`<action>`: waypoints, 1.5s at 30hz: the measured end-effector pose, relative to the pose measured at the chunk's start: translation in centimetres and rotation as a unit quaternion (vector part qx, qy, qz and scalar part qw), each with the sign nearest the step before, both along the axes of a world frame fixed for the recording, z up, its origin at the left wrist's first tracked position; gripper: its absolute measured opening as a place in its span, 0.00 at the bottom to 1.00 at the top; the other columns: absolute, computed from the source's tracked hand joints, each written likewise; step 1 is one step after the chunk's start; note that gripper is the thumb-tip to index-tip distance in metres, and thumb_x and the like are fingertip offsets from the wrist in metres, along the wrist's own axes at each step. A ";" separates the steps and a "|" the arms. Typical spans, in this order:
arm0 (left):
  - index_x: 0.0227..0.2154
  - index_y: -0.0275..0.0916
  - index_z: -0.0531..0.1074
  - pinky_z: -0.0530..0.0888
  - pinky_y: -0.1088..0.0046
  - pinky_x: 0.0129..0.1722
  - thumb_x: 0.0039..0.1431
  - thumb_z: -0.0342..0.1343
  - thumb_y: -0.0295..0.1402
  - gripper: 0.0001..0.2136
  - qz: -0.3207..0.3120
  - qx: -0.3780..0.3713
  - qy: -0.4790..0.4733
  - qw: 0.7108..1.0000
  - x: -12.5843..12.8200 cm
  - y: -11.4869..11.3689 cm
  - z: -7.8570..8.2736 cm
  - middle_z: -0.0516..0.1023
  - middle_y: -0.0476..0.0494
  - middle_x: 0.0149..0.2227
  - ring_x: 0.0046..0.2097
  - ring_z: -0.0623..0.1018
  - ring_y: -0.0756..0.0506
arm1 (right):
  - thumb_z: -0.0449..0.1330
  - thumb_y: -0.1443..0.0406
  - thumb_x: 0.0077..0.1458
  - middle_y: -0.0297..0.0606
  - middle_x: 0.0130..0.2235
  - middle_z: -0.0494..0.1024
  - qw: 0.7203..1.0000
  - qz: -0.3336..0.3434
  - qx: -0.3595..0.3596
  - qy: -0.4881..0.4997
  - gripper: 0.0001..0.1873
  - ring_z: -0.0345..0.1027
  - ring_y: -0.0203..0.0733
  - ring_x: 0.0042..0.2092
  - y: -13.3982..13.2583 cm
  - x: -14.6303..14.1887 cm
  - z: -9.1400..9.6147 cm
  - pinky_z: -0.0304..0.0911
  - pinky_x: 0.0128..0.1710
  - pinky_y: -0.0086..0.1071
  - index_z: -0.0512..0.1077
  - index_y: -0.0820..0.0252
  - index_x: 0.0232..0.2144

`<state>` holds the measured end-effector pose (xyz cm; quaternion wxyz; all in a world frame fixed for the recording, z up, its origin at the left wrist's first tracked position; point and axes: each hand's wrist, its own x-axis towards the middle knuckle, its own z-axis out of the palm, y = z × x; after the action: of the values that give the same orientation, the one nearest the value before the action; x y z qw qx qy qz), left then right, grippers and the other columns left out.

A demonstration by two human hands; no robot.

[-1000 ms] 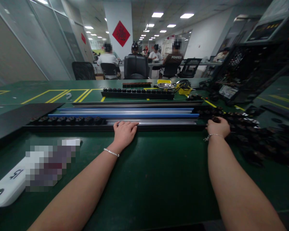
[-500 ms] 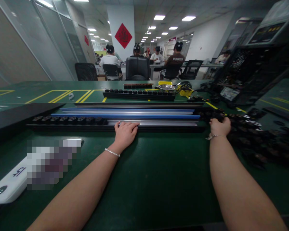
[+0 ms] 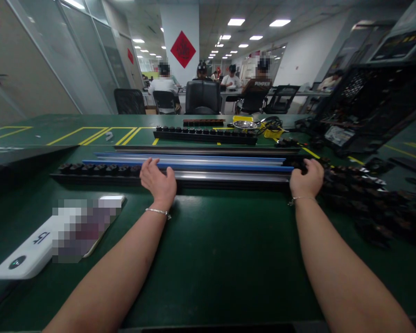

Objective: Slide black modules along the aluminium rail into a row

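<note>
In the head view a long black rail (image 3: 229, 184) with a bright metal channel lies across the table. A row of small black parts (image 3: 100, 169) sits in its left portion. My left hand (image 3: 158, 181) is over the rail at the right end of that row, thumb and fingers curved and apart. At the rail's right end is my right hand (image 3: 307, 179), its fingers curled in. Whatever they hold is hidden against dark parts behind. Blue-edged metal strips (image 3: 211, 164) lie just behind the rail.
A heap of black parts (image 3: 377, 199) spreads at the right, before an open black computer case (image 3: 353, 101). Farther back lie another filled black rail (image 3: 204, 136) and a metal bowl (image 3: 245, 125). A white device (image 3: 31, 252) and a phone (image 3: 113, 200) lie front left.
My left hand has slid left along the rail to the row of black parts, lifting from its flat pose. My right hand has come left from the heap to the rail's end.
</note>
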<state>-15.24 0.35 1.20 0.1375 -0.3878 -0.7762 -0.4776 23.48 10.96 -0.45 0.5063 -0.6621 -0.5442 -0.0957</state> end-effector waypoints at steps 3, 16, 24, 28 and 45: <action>0.53 0.38 0.61 0.60 0.54 0.58 0.54 0.51 0.35 0.22 0.067 -0.010 -0.052 0.996 -1.4 -0.1 0.1 0.61 0.35 0.59 0.59 0.61 0.36 | 0.49 0.69 0.49 0.47 0.46 0.74 0.996 0.043 -0.040 -0.062 0.19 0.64 0.47 0.50 -1.0 -2.6 0.5 0.57 0.54 0.40 0.73 0.64 0.42; 0.49 0.37 0.65 0.61 0.52 0.57 0.51 0.53 0.36 0.22 0.128 -0.110 -0.093 0.981 -3.0 -0.3 -0.3 0.65 0.31 0.56 0.61 0.60 0.34 | 0.50 0.65 0.51 0.39 0.48 0.74 0.977 0.047 -0.131 -0.160 0.18 0.62 0.49 0.47 -2.7 -5.0 0.6 0.55 0.45 0.41 0.75 0.54 0.41; 0.44 0.36 0.68 0.59 0.53 0.58 0.51 0.52 0.36 0.17 0.126 -0.109 -0.082 0.983 -3.2 0.0 -0.6 0.64 0.30 0.57 0.62 0.60 0.34 | 0.49 0.66 0.52 0.38 0.52 0.72 0.978 0.038 -0.136 -0.155 0.22 0.62 0.48 0.48 -3.4 -5.4 0.4 0.55 0.47 0.43 0.73 0.51 0.47; 0.44 0.36 0.67 0.59 0.52 0.58 0.51 0.52 0.36 0.17 0.128 -0.105 -0.074 0.984 -3.2 0.1 -0.7 0.65 0.30 0.56 0.62 0.59 0.35 | 0.49 0.66 0.52 0.39 0.52 0.72 0.979 0.039 -0.137 -0.148 0.22 0.62 0.49 0.49 -3.3 -5.4 0.3 0.55 0.48 0.45 0.73 0.51 0.47; 0.43 0.37 0.68 0.61 0.52 0.58 0.51 0.53 0.37 0.17 0.099 -0.131 -0.063 0.984 -3.1 -0.1 -0.3 0.69 0.31 0.54 0.61 0.60 0.35 | 0.50 0.66 0.50 0.40 0.51 0.72 0.980 0.042 -0.133 -0.142 0.21 0.62 0.50 0.48 -3.0 -5.2 0.3 0.56 0.46 0.45 0.74 0.53 0.46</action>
<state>-18.29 0.20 0.92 0.0832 -0.2931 -0.8738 -0.3790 18.28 7.94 -0.15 0.3348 -0.6797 -0.6459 -0.0937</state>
